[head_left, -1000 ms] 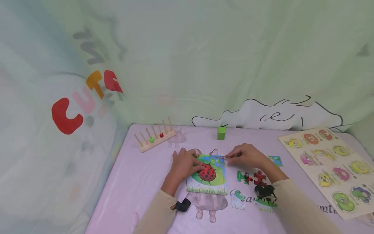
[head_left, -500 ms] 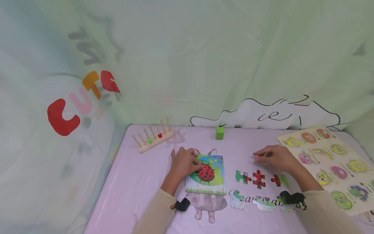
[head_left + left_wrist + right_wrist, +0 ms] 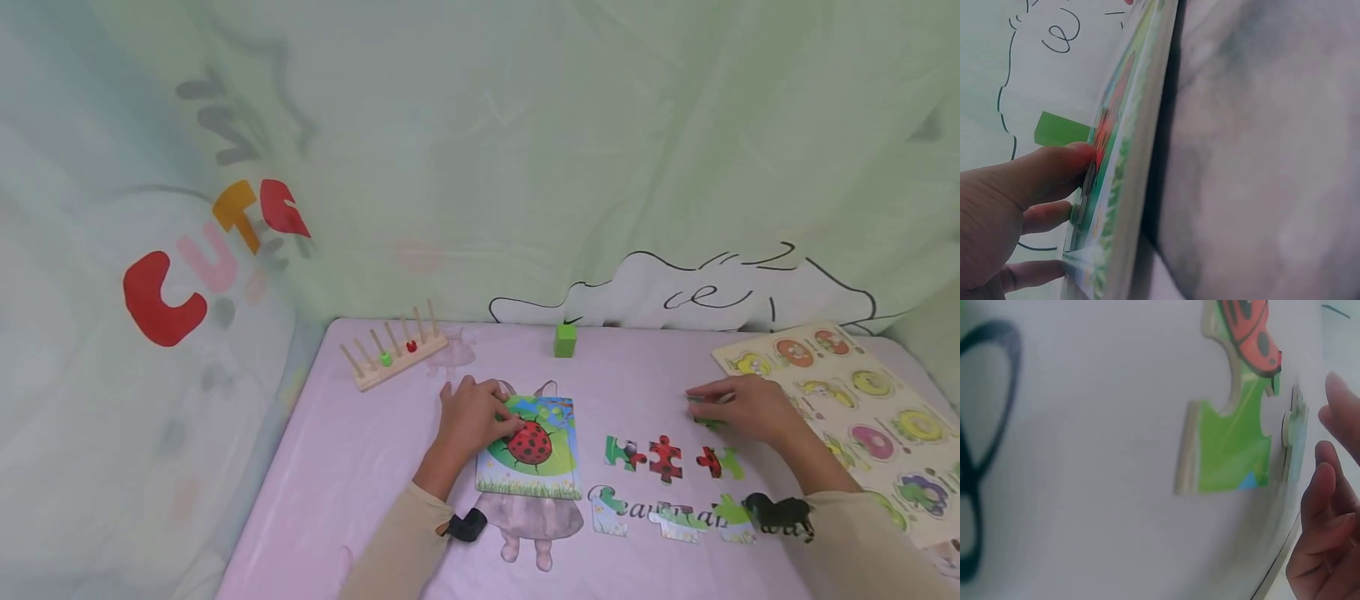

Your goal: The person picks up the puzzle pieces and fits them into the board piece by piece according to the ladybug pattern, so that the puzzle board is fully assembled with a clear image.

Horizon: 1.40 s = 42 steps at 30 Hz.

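Note:
My left hand (image 3: 472, 421) rests on the left side of a square ladybug puzzle board (image 3: 528, 483), its thumb on the picture. In the left wrist view, the fingertips (image 3: 1054, 215) touch the board (image 3: 1119, 181) near one edge. My right hand (image 3: 757, 407) is over at the right, its fingers at a small green-and-blue puzzle piece (image 3: 705, 419) that they partly hide. The right wrist view shows the thumb and fingers of that hand (image 3: 1329, 519) apart, beside the piece (image 3: 1297, 437). Closer to that camera lies a red-and-green puzzle piece (image 3: 1235, 450).
Several loose pieces lie right of the board, among them a red spotted piece (image 3: 664, 458) and a grass-edged piece (image 3: 609, 512). A pegged wooden rack (image 3: 405, 360) and a green block (image 3: 565, 342) stand behind. A fruit puzzle board (image 3: 870, 417) lies far right.
My right hand has moved from the board's upper right corner rightward to the green-and-blue puzzle piece. The left hand has stayed on the board.

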Tool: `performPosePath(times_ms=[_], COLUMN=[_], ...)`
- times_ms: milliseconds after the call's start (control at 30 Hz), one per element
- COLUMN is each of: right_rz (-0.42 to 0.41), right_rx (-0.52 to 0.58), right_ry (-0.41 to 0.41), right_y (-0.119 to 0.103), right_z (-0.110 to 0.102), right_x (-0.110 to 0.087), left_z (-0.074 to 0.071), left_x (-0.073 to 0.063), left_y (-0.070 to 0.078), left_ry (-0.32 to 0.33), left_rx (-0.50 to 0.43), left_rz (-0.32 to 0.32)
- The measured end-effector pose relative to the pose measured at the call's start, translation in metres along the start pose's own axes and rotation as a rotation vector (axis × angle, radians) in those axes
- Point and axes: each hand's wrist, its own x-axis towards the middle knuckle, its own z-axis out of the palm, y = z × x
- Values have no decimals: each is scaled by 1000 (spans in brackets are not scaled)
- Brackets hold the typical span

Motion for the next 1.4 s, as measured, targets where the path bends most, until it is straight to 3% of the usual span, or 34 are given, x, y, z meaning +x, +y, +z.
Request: performPosePath(times_ms=[400, 800, 1133, 1400], right_rz=[28, -2, -68, -81], right_rx=[19, 50, 94, 175], right_ry=[-1, 8, 17, 35], right_y=[7, 8, 3, -20], right_z=[2, 6, 10, 13], right_x=[2, 7, 6, 3], left_z=[3, 4, 14, 18], left_x=[0, 0, -1, -2], left_y=[-1, 0, -3, -4], left_ry=[8, 33, 68, 82], left_rx=[7, -26, -158, -210], left_rz=[-2, -36, -96, -88])
